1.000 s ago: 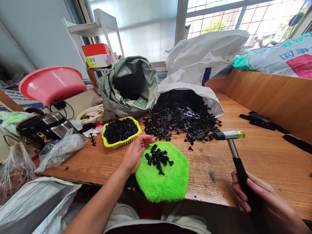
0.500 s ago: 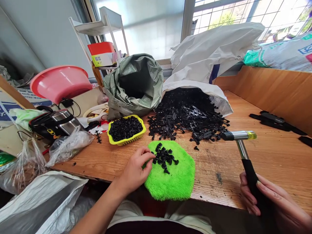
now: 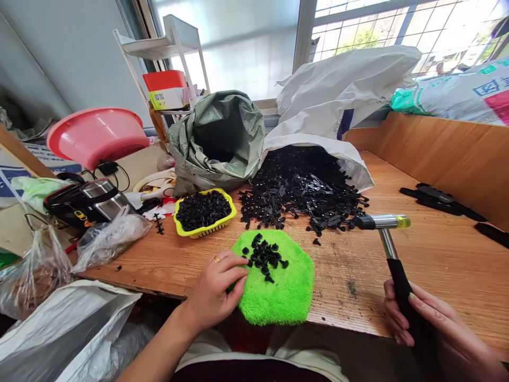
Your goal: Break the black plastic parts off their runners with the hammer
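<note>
My left hand [image 3: 219,284], a ring on one finger, reaches over the left edge of a green fluffy cloth [image 3: 278,302]. Its fingers are bent with the thumb apart, and a fingertip meets a small black plastic piece. That piece lies at the side of a small pile of black plastic push-in clips [image 3: 265,255] on the cloth. My right hand [image 3: 427,323] is wrapped around the black handle of a two-faced mallet [image 3: 387,241]. The mallet's head, black at one end and clear yellow at the other, is held up over the table's right side.
A yellow basket [image 3: 186,231] full of black clips stands left of the cloth. Behind are an open green woven sack [image 3: 183,159] and a white sack [image 3: 360,159] spilling black plastic strips [image 3: 318,185]. Black straps [image 3: 441,200] lie at right. A thermos [image 3: 101,196] stands left.
My left hand has drawn back slightly left and down from the pile, its fingers less pinched. A clip now shows apart at the pile's left. The view has shifted a little; the mallet stays in my right hand.
</note>
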The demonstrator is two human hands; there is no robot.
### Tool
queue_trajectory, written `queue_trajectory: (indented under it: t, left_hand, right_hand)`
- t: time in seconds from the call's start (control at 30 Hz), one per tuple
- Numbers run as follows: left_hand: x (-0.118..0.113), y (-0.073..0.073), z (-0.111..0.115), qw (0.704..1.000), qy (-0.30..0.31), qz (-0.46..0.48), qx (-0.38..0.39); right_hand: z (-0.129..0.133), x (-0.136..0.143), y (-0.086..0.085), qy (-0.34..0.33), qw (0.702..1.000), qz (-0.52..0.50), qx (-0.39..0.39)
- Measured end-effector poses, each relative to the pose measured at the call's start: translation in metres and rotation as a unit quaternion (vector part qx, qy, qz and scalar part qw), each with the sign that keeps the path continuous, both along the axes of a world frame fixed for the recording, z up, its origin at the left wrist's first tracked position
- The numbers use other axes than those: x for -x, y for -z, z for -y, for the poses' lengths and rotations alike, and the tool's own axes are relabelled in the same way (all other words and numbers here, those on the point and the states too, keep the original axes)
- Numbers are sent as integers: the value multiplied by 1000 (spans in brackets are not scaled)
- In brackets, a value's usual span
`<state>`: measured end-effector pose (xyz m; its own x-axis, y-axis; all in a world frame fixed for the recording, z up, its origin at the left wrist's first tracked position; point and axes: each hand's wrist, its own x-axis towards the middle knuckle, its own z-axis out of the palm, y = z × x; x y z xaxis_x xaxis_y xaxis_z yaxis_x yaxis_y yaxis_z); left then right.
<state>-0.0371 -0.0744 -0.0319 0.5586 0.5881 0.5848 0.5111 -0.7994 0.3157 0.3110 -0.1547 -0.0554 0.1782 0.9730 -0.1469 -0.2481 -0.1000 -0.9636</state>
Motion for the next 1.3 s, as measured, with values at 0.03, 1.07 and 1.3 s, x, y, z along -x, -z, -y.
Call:
queue_trajectory:
  t: [0.03, 1.07, 1.3]
  left_hand:
    - [1, 1, 2, 1000, 0, 5, -4]
    - [-33, -12, 15, 988, -129, -75, 40]
    - [-25, -17, 6, 987, -153, -33, -29]
  right_hand:
    - [1, 1, -2, 0, 1000, -5, 0]
    - [2, 7, -7, -40, 998, -9, -54]
    - [6, 16, -14, 5, 998, -2, -67]
